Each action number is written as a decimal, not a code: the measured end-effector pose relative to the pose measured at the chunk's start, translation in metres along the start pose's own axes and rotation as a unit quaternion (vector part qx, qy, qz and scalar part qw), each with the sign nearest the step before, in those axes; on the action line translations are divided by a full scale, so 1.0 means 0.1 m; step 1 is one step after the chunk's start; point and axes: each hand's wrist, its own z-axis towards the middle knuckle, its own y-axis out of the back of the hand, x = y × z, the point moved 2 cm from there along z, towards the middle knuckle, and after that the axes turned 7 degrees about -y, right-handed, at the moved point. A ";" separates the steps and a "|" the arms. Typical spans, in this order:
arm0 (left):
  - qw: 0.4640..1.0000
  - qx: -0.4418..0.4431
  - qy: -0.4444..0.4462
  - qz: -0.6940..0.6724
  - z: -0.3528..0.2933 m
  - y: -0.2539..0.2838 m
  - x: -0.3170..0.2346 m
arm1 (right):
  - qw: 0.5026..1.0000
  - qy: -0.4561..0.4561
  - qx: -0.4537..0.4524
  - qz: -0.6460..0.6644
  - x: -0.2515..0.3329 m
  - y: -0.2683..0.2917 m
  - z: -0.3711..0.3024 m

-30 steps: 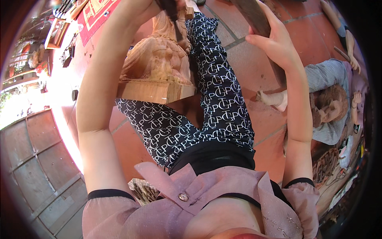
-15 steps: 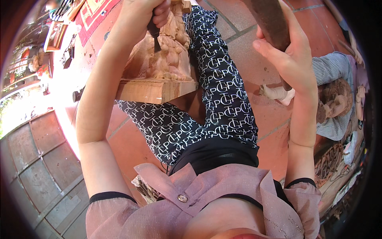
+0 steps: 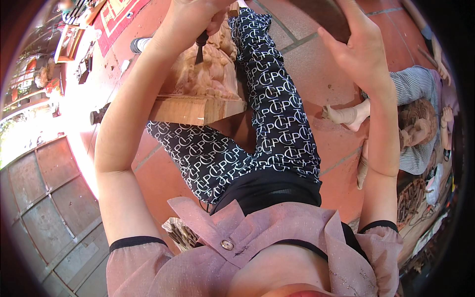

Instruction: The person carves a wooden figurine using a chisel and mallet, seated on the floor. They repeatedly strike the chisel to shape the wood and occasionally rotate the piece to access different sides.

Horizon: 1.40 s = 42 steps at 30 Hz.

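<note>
Between my legs stands a pale wooden carving [image 3: 213, 72] with figures cut in relief above a plain block base [image 3: 198, 109]. My left hand [image 3: 195, 17] is closed around the dark handle of a chisel [image 3: 200, 49], whose blade points down against the carved face. Part of the handle is hidden by my fingers and the upper edge. At the upper right my right hand [image 3: 361, 49] grips a thick dark-brown wooden mallet [image 3: 324, 17], raised beside the carving. The mallet's far end runs out of the picture.
A person in striped clothing sits on the right, holding a brown carving [image 3: 415, 123], with one foot [image 3: 354, 116] on the tiled floor [image 3: 316, 69]. Metal panels [image 3: 54, 208] lie at the lower left. A red patterned mat [image 3: 116, 22] is at the upper left.
My right hand and the mallet have moved up and slightly left. My left hand and chisel have shifted slightly up and right. The neighbour's foot shows more.
</note>
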 end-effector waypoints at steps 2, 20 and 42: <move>0.999 0.013 -0.004 -0.030 0.04 0.02 -0.01 | 0.995 0.048 -0.064 0.052 0.00 -0.08 -0.03; 0.995 -0.032 -0.005 -0.098 -0.02 0.16 -0.04 | 0.996 0.023 -0.004 0.080 0.06 -0.12 -0.04; 1.000 0.004 -0.023 -0.013 -0.02 0.02 0.07 | 0.998 -0.061 0.020 0.008 0.20 0.02 -0.04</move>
